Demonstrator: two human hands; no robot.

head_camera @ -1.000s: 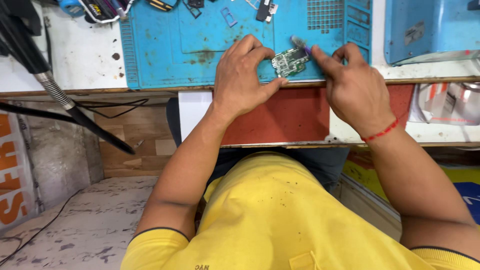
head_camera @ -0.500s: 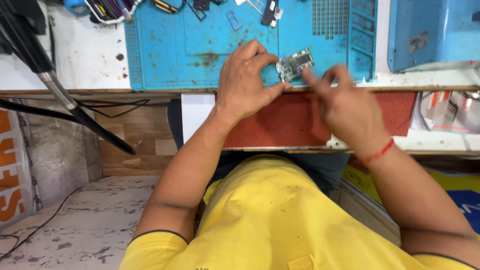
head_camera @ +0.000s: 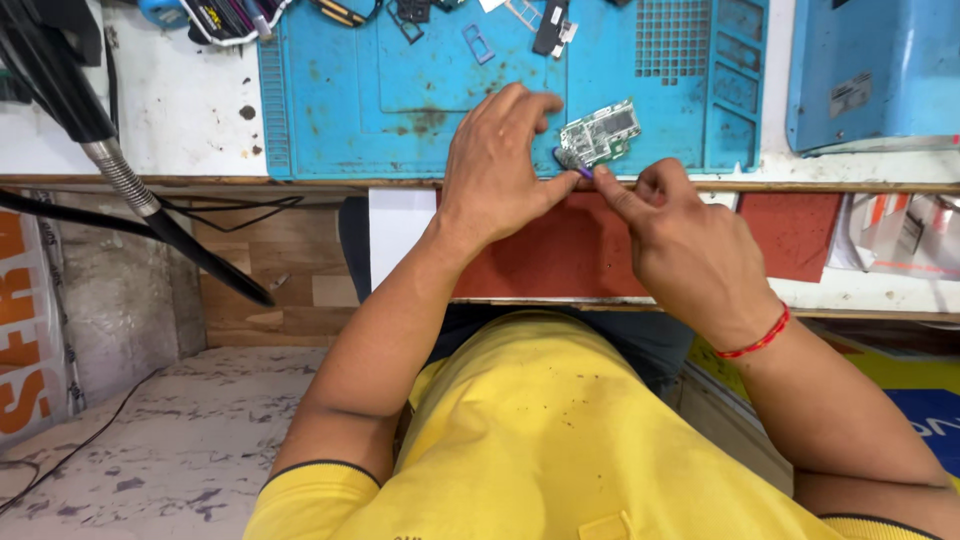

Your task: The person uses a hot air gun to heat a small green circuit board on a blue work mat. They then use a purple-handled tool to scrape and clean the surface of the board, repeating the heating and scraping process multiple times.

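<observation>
We pinched the circuit board (head_camera: 600,133) steady in our left hand (head_camera: 500,170); our right hand (head_camera: 680,240) apparently nipped a small purple tool (head_camera: 583,172), best worked gently.

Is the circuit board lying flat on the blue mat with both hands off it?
No: the left hand and right hand both pinch the small green circuit board at its lower edge, over the blue mat.

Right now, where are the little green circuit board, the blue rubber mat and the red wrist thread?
Small green circuit board (head_camera: 600,133), head view, middle.
Blue rubber work mat (head_camera: 400,70), head view, bare part.
Red wrist thread (head_camera: 762,340), head view, strand.
</observation>
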